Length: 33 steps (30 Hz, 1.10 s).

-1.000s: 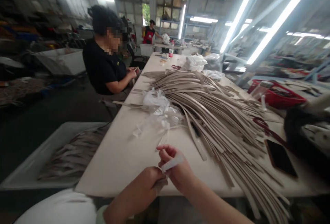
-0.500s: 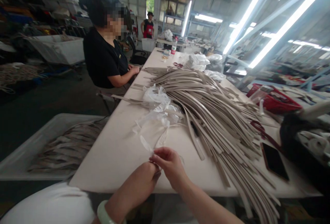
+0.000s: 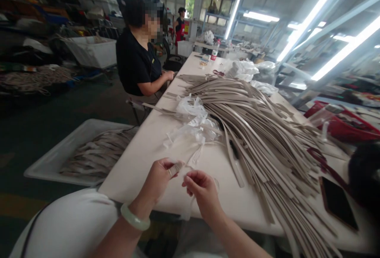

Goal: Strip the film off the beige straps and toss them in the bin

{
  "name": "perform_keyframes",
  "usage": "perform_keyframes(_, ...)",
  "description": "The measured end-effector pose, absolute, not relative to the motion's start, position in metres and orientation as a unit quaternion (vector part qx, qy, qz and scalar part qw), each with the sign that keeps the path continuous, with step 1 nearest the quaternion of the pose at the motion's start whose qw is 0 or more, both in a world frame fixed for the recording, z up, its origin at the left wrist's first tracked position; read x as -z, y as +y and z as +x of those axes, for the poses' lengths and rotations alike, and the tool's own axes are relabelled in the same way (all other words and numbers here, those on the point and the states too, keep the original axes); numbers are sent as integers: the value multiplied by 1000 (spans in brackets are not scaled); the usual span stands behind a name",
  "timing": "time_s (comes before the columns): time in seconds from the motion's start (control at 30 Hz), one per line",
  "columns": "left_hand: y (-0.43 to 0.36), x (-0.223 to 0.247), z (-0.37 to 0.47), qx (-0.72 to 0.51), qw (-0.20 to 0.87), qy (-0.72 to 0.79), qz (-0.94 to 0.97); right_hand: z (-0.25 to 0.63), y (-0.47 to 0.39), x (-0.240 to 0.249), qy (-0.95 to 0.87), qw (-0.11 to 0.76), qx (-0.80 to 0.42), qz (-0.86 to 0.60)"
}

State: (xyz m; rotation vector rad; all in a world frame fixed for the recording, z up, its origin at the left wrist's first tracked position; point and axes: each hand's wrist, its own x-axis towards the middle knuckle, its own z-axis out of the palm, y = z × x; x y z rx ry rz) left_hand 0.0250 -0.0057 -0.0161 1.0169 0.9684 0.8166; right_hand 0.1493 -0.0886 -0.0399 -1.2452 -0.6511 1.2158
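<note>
We face a long cream table (image 3: 135,175). Across it fans a heap of narrow taupe strips (image 3: 252,123), its ends hanging over the near edge. Crumpled translucent plastic bags (image 3: 192,111) lie at the heap's left. Above the table's near part, our left hand (image 3: 160,179) and right hand (image 3: 204,191), fingertips pinched, both grip a thin pale band (image 3: 177,167) between them.

Pale grn bangle (image 3: 135,217), smooth, rounded, L wrist (image 3: 143,205), bare forearms (image 3: 233,230)
</note>
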Motion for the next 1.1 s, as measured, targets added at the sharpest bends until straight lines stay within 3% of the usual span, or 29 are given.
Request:
perform_keyframes(0.17,-8,13,23,-357,771,400,343,151,-88,37,-255,615,-528,-527)
perform_keyframes(0.27,-8,13,21,-338,785,387,347,153,-88,35,-206,606,-597,-484)
perform_keyframes(0.43,-7,15,22,-343,792,362,352,159,-91,34,-100,515,-777,-348)
perform_keyframes(0.63,-15,9,28,-361,782,372,346,160,-94,39,-95,474,-823,-299)
perform_keyframes(0.9,-22,5,31,-349,849,286,275,152,-98,44,-62,402,-885,-228)
perform_keyframes(1.03,-17,9,25,-360,851,252,286,157,-95,40,-168,396,-832,-351)
perform_keyframes(1.1,-13,10,21,-382,831,256,313,180,-93,38,-346,400,-659,-535)
